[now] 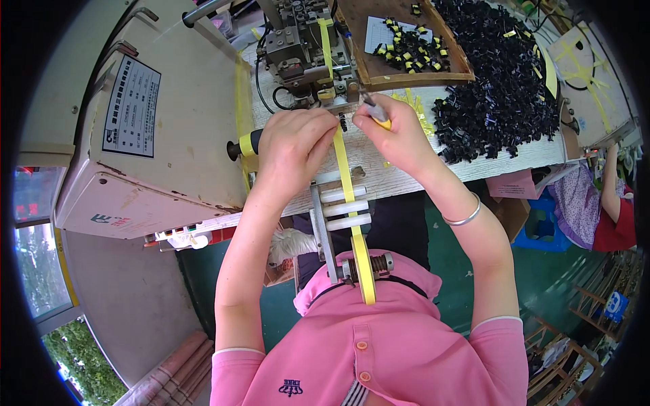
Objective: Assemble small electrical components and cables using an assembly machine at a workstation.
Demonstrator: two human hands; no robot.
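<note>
My left hand (294, 143) is closed, its fingertips beside a yellow tape strip (345, 169) at the table's front edge. What its fingers pinch, if anything, is hidden. In my right hand (399, 134) is a small hand tool with a grey and yellow handle (380, 116); its metal tip points up and left toward the machine. Small black parts (343, 123) lie between my hands. The yellow tape runs from a roll (363, 271) near my waist, over white rollers (345, 207), up to my left fingers. Just beyond my hands stands a metal machine (298, 57).
A wooden tray (413, 80) holds several black pieces with yellow tape. A large heap of black parts (497, 88) covers the table's right. Yellow scraps (416, 108) lie beside it. A beige cabinet (162, 115) stands left. Another person's arm (609, 183) shows at far right, near a blue stool (545, 227).
</note>
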